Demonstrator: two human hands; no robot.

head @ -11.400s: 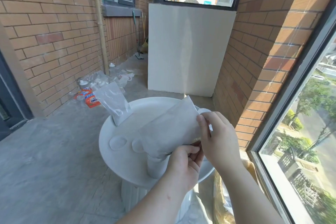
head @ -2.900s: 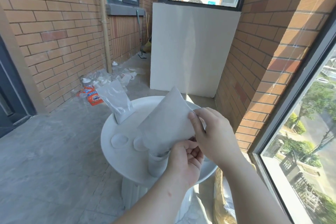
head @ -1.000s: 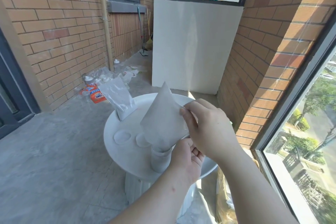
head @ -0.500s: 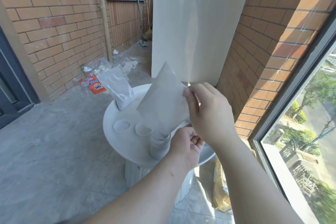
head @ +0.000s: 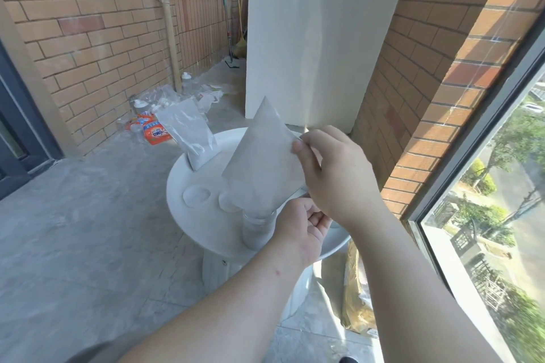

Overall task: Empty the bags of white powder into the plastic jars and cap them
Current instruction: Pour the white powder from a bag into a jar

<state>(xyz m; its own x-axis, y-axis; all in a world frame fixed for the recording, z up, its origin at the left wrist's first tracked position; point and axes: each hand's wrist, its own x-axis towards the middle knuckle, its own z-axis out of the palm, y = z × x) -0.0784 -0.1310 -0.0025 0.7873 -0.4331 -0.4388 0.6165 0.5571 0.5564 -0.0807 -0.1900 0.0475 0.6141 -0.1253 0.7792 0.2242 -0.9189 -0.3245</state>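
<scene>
Both of my arms are bare for as much of them as I can see. My left forearm [head: 236, 303] is a broad, smooth stretch coming in from the near edge. My right forearm [head: 413, 289], from the near right corner, is just as uncovered all the way to the wrist. My left hand [head: 300, 233] and my right hand [head: 339, 177] are bare too, with rounded, fairly full fingers. The thumbnail [head: 297, 147] on my right hand is short and plain. A small spot [head: 277, 272] sits on my left forearm just short of the wrist. At the very near edge, between my arms, a dark rounded tip [head: 348, 359] shows; I can't tell whether it is my shoe.
</scene>
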